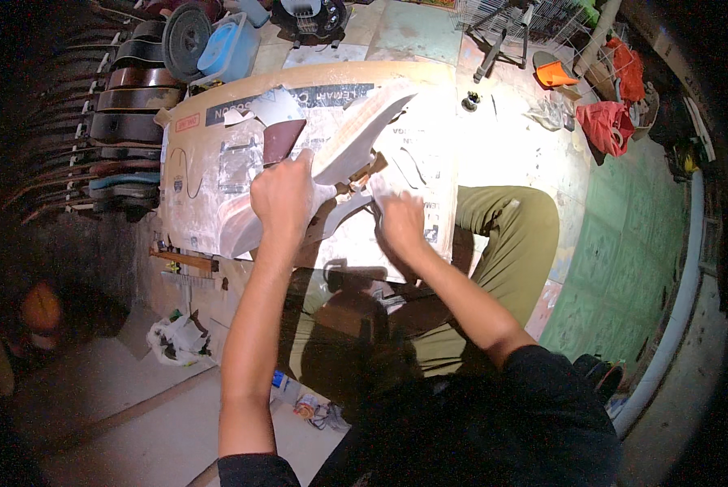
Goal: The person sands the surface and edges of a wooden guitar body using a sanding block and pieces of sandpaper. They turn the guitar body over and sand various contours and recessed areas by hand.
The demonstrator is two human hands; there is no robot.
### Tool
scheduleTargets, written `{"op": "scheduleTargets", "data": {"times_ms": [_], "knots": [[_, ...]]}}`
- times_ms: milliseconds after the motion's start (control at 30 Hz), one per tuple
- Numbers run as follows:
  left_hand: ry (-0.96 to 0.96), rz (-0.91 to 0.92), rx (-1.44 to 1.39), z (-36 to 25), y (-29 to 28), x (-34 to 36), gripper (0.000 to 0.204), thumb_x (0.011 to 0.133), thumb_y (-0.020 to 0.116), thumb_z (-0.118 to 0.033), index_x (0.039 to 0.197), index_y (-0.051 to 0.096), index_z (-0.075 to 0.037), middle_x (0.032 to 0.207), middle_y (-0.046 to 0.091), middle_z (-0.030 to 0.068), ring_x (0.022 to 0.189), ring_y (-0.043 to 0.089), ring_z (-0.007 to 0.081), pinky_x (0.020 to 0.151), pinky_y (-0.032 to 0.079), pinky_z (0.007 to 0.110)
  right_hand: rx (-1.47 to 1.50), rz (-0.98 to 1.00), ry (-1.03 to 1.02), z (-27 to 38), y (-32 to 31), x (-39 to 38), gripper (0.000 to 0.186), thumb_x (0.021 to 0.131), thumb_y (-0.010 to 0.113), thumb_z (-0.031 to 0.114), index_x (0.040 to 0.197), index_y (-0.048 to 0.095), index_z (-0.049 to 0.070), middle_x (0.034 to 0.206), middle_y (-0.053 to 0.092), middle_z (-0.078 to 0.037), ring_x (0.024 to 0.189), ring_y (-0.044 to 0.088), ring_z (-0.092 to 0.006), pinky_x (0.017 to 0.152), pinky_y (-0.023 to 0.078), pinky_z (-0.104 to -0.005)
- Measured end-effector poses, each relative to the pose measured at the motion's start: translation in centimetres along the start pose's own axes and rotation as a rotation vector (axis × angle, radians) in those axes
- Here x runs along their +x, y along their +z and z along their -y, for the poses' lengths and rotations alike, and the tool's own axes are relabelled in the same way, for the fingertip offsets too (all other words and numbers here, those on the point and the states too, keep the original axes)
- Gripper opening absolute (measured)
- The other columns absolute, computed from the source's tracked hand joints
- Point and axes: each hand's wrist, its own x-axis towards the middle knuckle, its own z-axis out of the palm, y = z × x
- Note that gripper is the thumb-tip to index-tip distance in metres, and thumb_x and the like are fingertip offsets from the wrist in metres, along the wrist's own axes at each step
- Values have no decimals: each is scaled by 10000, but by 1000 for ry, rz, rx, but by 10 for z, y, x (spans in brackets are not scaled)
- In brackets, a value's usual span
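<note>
Cardboard [198, 146] beneath | curved wood [354, 136] in left grip [281, 197], beside right grip [400, 217] | left clasping, right unclear

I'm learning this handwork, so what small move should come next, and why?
Perhaps lift the right hand slightly for a check: its blurred fingers sit at the inner curve of the pale curved workpiece, obscuring detail there, while the left hand can steady it.
</note>
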Motion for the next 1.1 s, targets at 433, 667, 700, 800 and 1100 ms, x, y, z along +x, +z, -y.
{"op": "scheduleTargets", "data": {"times_ms": [433,667,700,800,1100], "knots": [[-15,-3,84,1,-3,-4,113,872,582,-207,928,651,-139,746,697,135,702,712,328,588,546,448,96,-144,-53,13,5,-5,217,854,520,83,936,719,53,892,706,-133,910,644,-316,820,455,-481],[-49,54,-10,-1,-12,-7,544,577,840,-486,939,655,-124,758,706,143,713,707,342,629,548,442,233,168,62,-41,0,47,218,828,535,63,938,724,57,806,685,-201,788,666,-389,738,532,-492],[-44,21,7,-3,-5,-4,506,600,829,-470,928,661,-123,761,706,147,729,707,341,638,543,446,181,149,39,-42,11,40,224,826,534,56,947,722,56,831,688,-196,805,663,-379,743,532,-486],[-69,50,31,-3,-6,-3,501,606,826,-465,931,661,-121,767,707,147,736,707,338,646,542,446,129,103,-98,-2,8,7,209,831,530,64,934,711,79,965,692,-173,913,649,-327,754,522,-477],[-36,67,1,-9,-16,-2,496,617,823,-466,937,659,-125,779,710,144,742,706,342,636,539,459,140,88,-20,-18,9,21,192,849,527,77,908,710,60,836,698,-159,827,666,-314,759,508,-471]]}}
